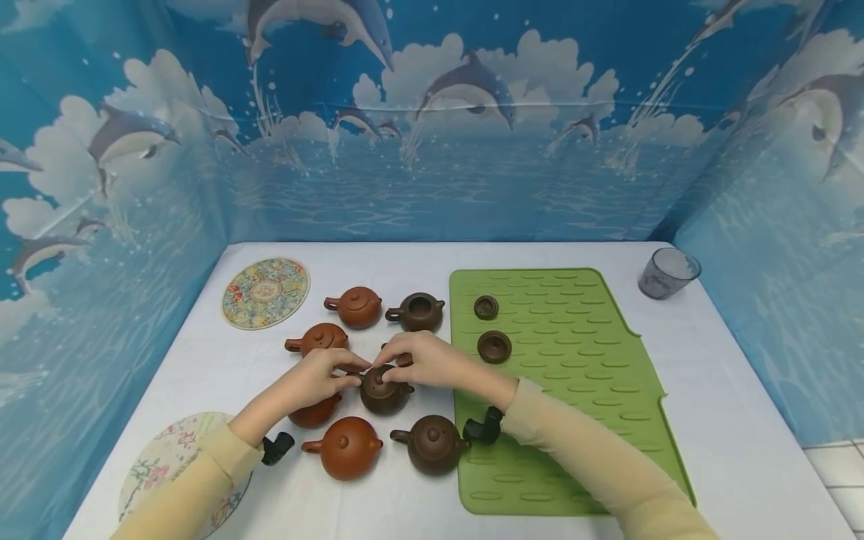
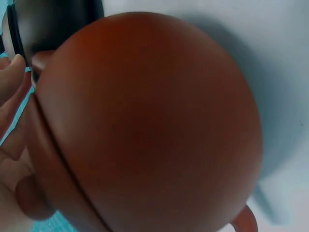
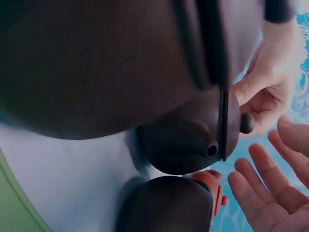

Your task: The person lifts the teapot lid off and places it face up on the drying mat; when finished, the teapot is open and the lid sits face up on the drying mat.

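Note:
In the head view a small dark brown teapot (image 1: pixel 385 397) stands in the middle of the group, its lid seated. My left hand (image 1: pixel 322 376) pinches this teapot at its handle side; the fingers cover most of the handle. My right hand (image 1: pixel 427 360) hovers over the lid knob, thumb and fingers apart. The right wrist view shows the right fingers (image 3: pixel 260 188) spread, clear of the knob (image 3: pixel 247 123). Behind the right hand another dark teapot (image 1: pixel 405 360) is partly hidden. A reddish-brown teapot (image 2: pixel 149 121) fills the left wrist view, close below the left hand.
Several reddish teapots (image 1: pixel 349 448) stand left, one partly under my left arm. A dark teapot (image 1: pixel 433 445) sits nearer me; a lidless one (image 1: pixel 420 310) stands behind. Two dark lids (image 1: pixel 495 346) lie on the green mat (image 1: pixel 574 390). Round patterned mats (image 1: pixel 266 292) and a glass (image 1: pixel 668 273) flank them.

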Motion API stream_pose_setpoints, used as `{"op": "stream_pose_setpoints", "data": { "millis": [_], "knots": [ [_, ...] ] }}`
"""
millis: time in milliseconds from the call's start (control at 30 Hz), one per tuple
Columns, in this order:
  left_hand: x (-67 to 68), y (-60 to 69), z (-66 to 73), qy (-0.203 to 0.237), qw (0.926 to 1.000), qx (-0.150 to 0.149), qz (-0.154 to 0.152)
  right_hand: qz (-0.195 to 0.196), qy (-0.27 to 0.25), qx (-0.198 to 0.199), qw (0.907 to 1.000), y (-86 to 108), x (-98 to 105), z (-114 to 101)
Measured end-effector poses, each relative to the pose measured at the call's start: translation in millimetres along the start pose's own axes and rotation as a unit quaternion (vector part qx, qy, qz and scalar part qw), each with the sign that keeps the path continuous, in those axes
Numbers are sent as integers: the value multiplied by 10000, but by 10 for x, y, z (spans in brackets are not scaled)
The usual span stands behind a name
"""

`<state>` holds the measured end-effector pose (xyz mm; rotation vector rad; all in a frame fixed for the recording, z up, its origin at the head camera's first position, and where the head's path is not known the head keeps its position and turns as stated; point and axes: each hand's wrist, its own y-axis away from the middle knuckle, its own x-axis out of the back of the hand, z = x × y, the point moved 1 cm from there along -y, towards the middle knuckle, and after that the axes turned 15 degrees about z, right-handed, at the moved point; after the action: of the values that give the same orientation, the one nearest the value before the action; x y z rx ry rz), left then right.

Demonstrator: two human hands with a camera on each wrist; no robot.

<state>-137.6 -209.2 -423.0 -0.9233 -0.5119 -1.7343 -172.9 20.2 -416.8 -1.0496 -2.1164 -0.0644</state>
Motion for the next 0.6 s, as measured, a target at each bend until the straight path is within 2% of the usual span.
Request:
{"op": "stream_pose_setpoints", "data": {
  "millis": [167, 600],
  "knots": [
    [-19, -20, -15, -62, 9999, -40, -69, -63, 144, 38, 9999, -29, -89, 11],
    [-71, -37, -26, -148, 9997, 122, 178, -209, 556, 284, 9978, -63, -122, 10]
  ]
}}
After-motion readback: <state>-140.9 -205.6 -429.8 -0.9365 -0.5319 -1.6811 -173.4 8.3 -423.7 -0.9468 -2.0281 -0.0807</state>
